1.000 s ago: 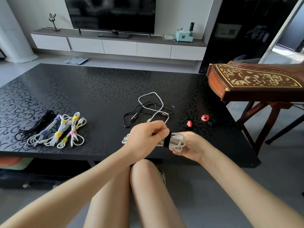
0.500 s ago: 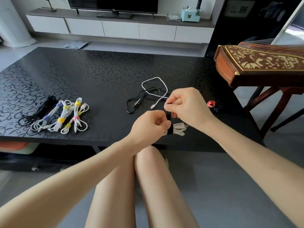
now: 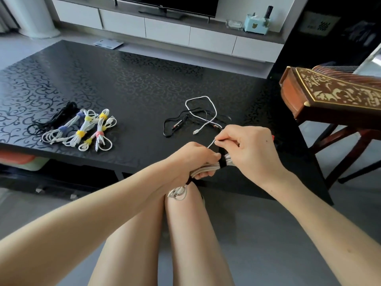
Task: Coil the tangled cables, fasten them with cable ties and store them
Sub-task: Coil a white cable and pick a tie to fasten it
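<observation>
The left hand (image 3: 191, 159), fingers (image 3: 212, 157) curled, grips a coiled white cable (image 3: 206, 168) just off the counter's (image 3: 144, 89) near edge; the right hand (image 3: 249, 149) pinches its black tie (image 3: 222, 164) (tied bundles (image 3: 82, 129) lie left).

White coil (image 3: 206, 169) mostly buried in left hand (image 3: 193, 159), black tie (image 3: 222, 163) half covered by right hand (image 3: 247, 149) so its end is unclear, red item (image 3: 273, 137) behind that hand just a sliver, zither (image 3: 329, 93) cut by right edge, TV (image 3: 165, 5) by top edge.
</observation>
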